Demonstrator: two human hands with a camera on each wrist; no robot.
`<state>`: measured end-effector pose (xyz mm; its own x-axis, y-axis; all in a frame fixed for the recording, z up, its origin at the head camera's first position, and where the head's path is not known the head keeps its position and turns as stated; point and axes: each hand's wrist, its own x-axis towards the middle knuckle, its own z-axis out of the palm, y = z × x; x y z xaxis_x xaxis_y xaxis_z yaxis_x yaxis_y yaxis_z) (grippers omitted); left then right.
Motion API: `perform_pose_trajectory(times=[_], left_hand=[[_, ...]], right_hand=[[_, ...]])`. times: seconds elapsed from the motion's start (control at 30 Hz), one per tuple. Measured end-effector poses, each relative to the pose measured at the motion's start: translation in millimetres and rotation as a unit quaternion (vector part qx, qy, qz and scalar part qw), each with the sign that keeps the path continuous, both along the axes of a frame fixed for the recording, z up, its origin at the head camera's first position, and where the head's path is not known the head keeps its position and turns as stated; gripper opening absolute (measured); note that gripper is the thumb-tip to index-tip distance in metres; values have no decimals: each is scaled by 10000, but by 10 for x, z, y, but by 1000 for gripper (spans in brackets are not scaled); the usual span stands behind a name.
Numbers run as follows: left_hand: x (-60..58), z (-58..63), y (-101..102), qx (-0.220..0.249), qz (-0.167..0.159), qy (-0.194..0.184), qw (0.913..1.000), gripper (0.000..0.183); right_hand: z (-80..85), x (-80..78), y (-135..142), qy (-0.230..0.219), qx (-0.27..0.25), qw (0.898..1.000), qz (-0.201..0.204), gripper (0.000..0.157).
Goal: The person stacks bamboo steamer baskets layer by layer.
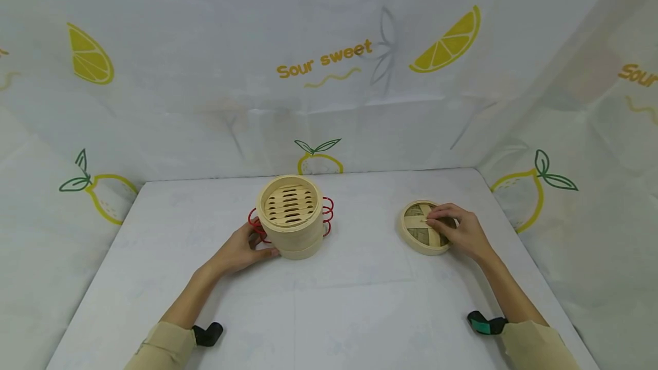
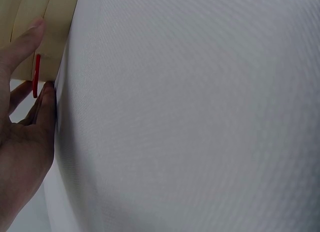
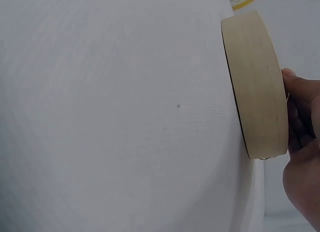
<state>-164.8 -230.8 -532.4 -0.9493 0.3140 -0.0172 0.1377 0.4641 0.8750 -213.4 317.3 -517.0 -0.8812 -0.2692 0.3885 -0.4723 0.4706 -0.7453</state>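
Observation:
A stack of small bamboo steamer baskets (image 1: 297, 237) stands left of the table's middle in the head view, its slatted top tier uncovered. Thin red loop handles stick out on both its sides. My left hand (image 1: 240, 252) holds the stack low on its left side, with the thumb along the wall in the left wrist view and the fingers by the base. To the right lies the round woven steamer lid (image 1: 415, 221), top up. Thumb and fingers of my right hand (image 1: 464, 233) pinch the middle of that lid. In the right wrist view the lid's rim (image 3: 257, 87) appears close to the cloth.
A white cloth (image 1: 354, 313) covers the table. White sheeting printed with lemons and lettering (image 1: 324, 61) rises behind and at both sides. Each wrist carries a small black device, the right one (image 1: 485, 324) with a green patch.

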Motion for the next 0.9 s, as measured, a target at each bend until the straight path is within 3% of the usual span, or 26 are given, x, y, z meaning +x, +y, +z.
perform_pose_trajectory(times=[0.9], left_hand=[[10, 11, 8, -123, 10, 47, 9999, 80]], right_hand=[[43, -20, -99, 277, 330, 9991, -55, 11]])
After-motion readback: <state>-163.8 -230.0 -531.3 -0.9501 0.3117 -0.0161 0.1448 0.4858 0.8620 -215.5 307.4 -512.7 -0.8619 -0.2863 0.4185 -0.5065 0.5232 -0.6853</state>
